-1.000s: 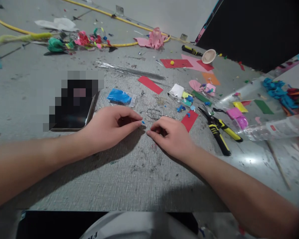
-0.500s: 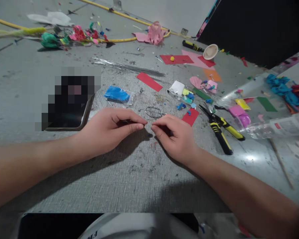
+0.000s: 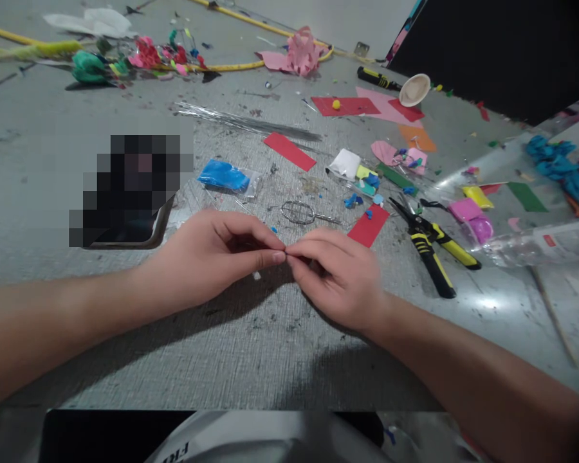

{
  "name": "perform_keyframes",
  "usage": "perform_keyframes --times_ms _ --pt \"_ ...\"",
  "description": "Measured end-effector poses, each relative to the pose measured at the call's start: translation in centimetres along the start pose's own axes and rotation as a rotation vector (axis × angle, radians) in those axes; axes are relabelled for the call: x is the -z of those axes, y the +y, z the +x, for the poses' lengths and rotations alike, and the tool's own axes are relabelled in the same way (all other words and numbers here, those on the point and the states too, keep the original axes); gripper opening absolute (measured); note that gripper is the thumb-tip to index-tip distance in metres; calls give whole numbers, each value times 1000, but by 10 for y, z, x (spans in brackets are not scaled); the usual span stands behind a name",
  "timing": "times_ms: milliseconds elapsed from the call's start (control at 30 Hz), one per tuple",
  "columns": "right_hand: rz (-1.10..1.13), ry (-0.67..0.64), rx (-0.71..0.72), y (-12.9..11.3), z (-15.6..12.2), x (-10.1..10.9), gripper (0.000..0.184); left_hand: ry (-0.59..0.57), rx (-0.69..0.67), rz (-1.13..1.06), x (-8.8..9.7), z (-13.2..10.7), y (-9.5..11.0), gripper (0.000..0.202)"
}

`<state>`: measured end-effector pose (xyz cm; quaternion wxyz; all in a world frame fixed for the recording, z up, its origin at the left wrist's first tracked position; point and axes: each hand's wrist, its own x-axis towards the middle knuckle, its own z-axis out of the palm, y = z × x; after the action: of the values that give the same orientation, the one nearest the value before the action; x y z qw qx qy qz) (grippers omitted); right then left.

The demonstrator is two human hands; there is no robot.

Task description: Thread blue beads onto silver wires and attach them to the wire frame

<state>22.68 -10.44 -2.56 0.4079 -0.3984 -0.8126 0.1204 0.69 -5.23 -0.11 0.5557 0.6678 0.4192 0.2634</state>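
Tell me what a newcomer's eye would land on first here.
Probably the left hand and right hand, meeting or nearly meeting at the centre; whether anything is pinched between them is hidden or too small to tell. Just beyond them lies a racket-shaped wire piece. The open black-and-yellow hand tool stands out to the right, and the bright blue packet beyond the left hand.

The left hand and right hand meet at their fingertips above the grey tabletop, thumbs and forefingers drawn together; anything pinched there is too small to tell. Just beyond lies a racket-shaped wire frame. A blue packet and a phone lie past the left hand; yellow-and-black pliers lie spread to the right of a red paper strip.
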Motion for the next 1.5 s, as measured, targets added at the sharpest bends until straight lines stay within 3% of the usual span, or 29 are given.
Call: perform_keyframes --times_ms 167,267,433,533,667,867,1000,1100,1233,1400,1500 --pt "-5 -108 24 -5 3 4 17 -62 39 18 2 0 0 8" --pt "41 -82 -34 -7 2 5 15 -92 24 46 3 -1 2 12" --pt "243 128 -301 7 -5 2 14 10 -197 367 12 3 2 20" --pt "355 153 -387 15 -7 0 23 -11 -330 662 19 11 -5 22" --pt "166 99 -287 12 0 2 19 0 -416 762 22 15 -12 25" --pt "54 69 -155 6 5 1 12 167 -476 666 11 2 -2 16" --pt "42 34 -39 3 2 2 10 139 -313 390 -1 -9 8 14" --pt "42 55 97 -1 1 4 8 -18 -103 108 -7 -12 11 15" --pt "57 103 159 -6 1 6 12 -183 89 -178 -9 -11 12 13" --pt "55 87 179 -6 0 7 23 -195 226 -296 -10 -7 13 14" --pt "39 39 148 -7 0 9 21 -176 270 -323 -10 -6 14 14"
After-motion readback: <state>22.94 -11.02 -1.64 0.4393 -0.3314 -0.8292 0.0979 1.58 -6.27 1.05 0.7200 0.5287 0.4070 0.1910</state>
